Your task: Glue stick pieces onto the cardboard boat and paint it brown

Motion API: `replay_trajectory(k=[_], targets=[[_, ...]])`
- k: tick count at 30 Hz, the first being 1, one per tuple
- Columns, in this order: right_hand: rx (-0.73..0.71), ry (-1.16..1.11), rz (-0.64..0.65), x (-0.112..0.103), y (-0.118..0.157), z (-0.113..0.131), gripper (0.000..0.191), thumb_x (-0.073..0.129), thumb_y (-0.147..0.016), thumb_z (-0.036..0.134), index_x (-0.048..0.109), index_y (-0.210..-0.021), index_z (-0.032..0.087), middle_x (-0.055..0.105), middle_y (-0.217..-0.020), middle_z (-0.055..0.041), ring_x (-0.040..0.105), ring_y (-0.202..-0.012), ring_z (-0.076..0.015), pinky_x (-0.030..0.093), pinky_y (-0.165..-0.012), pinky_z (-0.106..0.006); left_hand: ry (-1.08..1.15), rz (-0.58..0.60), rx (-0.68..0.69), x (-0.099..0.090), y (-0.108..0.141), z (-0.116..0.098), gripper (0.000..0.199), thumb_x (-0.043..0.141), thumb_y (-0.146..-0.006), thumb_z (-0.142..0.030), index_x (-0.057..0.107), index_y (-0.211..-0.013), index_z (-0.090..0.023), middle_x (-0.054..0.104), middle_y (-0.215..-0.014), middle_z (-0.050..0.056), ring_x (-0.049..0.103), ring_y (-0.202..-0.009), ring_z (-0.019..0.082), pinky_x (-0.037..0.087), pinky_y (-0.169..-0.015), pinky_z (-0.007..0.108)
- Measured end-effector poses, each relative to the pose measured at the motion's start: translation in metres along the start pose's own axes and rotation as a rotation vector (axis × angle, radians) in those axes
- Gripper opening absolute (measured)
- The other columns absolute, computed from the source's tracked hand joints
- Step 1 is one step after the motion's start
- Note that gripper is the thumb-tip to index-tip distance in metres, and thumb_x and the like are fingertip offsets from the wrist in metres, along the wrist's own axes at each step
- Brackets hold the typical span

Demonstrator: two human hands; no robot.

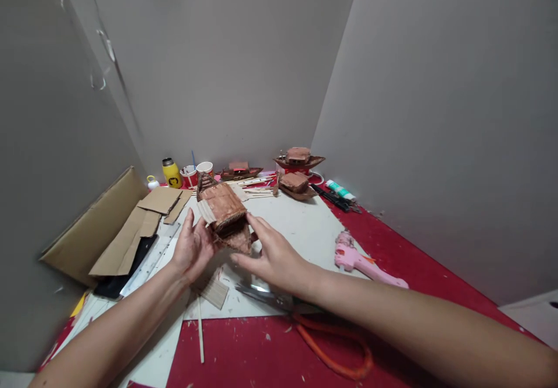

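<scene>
A brown model boat [223, 203] with a curved cabin roof is held up over the white board, its pointed end tilted down towards me. A pale corrugated strip [206, 211] sits against the left side of the roof. My left hand [195, 247] supports the boat from below and the left, its fingers partly hidden under the hull. My right hand [272, 255] grips the near right end between thumb and fingers. Beneath my right hand lie scissors [264, 296] with an orange handle [333, 356], partly covered by my forearm.
A pink glue gun [364, 265] lies at the right. Further brown model boats [299, 157] stand at the back, beside sticks, paper cups [189, 176] and a yellow bottle [171, 173]. Cardboard pieces [126, 240] are at the left. A corrugated piece [213, 293] and a thin stick [201, 330] lie in front.
</scene>
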State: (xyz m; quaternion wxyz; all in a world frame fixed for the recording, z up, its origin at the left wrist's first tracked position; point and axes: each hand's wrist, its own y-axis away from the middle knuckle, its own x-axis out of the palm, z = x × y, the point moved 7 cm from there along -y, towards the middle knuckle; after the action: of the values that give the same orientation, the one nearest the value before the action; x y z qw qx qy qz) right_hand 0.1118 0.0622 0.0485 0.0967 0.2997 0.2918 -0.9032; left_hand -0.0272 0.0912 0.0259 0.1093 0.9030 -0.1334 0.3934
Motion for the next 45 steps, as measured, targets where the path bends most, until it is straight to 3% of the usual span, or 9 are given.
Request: replay_trajectory(k=[3,6,8,12,18,26,31,36,45], targets=[[0.013,-0.096,0.072,0.011,0.006,0.010,0.082,0.076,-0.077,0.038,0.040,-0.148,0.018,0.058,-0.131,-0.0188,0.061,-0.113,-0.0320,0.053,-0.096,-0.050,0.037,-0.091,0.024,-0.003,0.000,0.001,0.047,0.038,-0.100,-0.040,0.060,-0.134,-0.016,0.079,-0.099,0.009,0.072,-0.093,0.025,0.053,-0.092,0.040],[0.053,-0.231,0.147,0.016,0.014,0.015,0.087,0.079,-0.073,0.038,0.042,-0.149,0.018,0.063,-0.116,-0.0134,0.064,-0.088,-0.0230,0.058,-0.076,-0.038,0.038,-0.110,-0.022,-0.007,0.000,0.003,0.042,0.041,-0.095,-0.031,0.066,-0.123,-0.011,0.079,-0.085,0.012,0.074,-0.080,0.026,0.058,-0.082,0.041],[0.138,-0.334,0.168,0.014,0.019,0.011,0.077,0.078,-0.075,0.039,0.050,-0.144,0.018,0.066,-0.105,-0.0096,0.063,-0.078,-0.0186,0.056,-0.065,-0.032,0.032,-0.109,-0.080,-0.010,0.000,0.005,0.043,0.040,-0.093,-0.028,0.068,-0.117,-0.007,0.078,-0.080,0.015,0.073,-0.072,0.028,0.060,-0.074,0.043],[0.417,-0.623,0.091,-0.003,0.020,-0.012,0.041,0.069,-0.083,0.046,0.070,-0.110,0.016,0.070,-0.090,-0.0067,0.063,-0.070,-0.0144,0.053,-0.057,-0.026,0.016,-0.109,-0.157,-0.015,0.002,0.008,0.045,0.037,-0.091,-0.028,0.067,-0.116,-0.006,0.078,-0.087,0.019,0.073,-0.065,0.028,0.060,-0.060,0.041],[0.591,-0.939,-0.007,-0.015,0.007,-0.025,0.043,0.081,-0.069,0.053,0.068,-0.083,0.015,0.068,-0.079,-0.0017,0.063,-0.062,-0.0101,0.050,-0.049,-0.020,-0.028,-0.093,-0.270,-0.014,0.008,0.020,0.042,0.038,-0.090,-0.030,0.071,-0.095,-0.006,0.077,-0.082,0.021,0.074,-0.064,0.029,0.061,-0.057,0.040],[0.639,-0.958,0.012,-0.008,0.002,-0.023,0.045,0.087,-0.059,0.051,0.059,-0.066,0.016,0.059,-0.053,0.0049,0.056,-0.045,-0.0072,0.045,-0.039,-0.017,-0.032,-0.043,-0.322,-0.007,0.013,0.029,0.048,0.046,-0.092,-0.048,0.073,-0.087,-0.009,0.076,-0.074,0.017,0.073,-0.062,0.027,0.060,-0.061,0.039],[0.652,-0.930,0.024,-0.010,0.003,-0.027,0.045,0.087,-0.058,0.051,0.058,-0.064,0.017,0.060,-0.050,0.0048,0.056,-0.043,-0.0070,0.044,-0.038,-0.016,-0.064,-0.140,-0.291,-0.004,0.014,0.027,0.056,0.039,-0.096,-0.051,0.074,-0.091,-0.008,0.076,-0.072,0.016,0.071,-0.060,0.027,0.059,-0.057,0.039],[0.627,-0.857,0.035,-0.015,0.002,-0.024,0.041,0.086,-0.059,0.045,0.057,-0.062,0.017,0.060,-0.051,0.0054,0.054,-0.041,-0.0065,0.043,-0.036,-0.016,-0.088,-0.182,-0.266,-0.004,0.014,0.027,0.061,0.032,-0.098,-0.051,0.075,-0.087,-0.008,0.075,-0.071,0.015,0.071,-0.060,0.026,0.060,-0.058,0.039],[0.639,-0.901,0.137,-0.013,0.000,-0.021,0.038,0.082,-0.061,0.040,0.052,-0.056,0.017,0.055,-0.046,0.0068,0.046,-0.036,-0.0035,0.037,-0.035,-0.015,-0.067,-0.169,-0.264,-0.001,0.016,0.027,0.048,0.041,-0.095,-0.043,0.074,-0.084,-0.010,0.075,-0.070,0.014,0.070,-0.059,0.024,0.059,-0.056,0.036]])
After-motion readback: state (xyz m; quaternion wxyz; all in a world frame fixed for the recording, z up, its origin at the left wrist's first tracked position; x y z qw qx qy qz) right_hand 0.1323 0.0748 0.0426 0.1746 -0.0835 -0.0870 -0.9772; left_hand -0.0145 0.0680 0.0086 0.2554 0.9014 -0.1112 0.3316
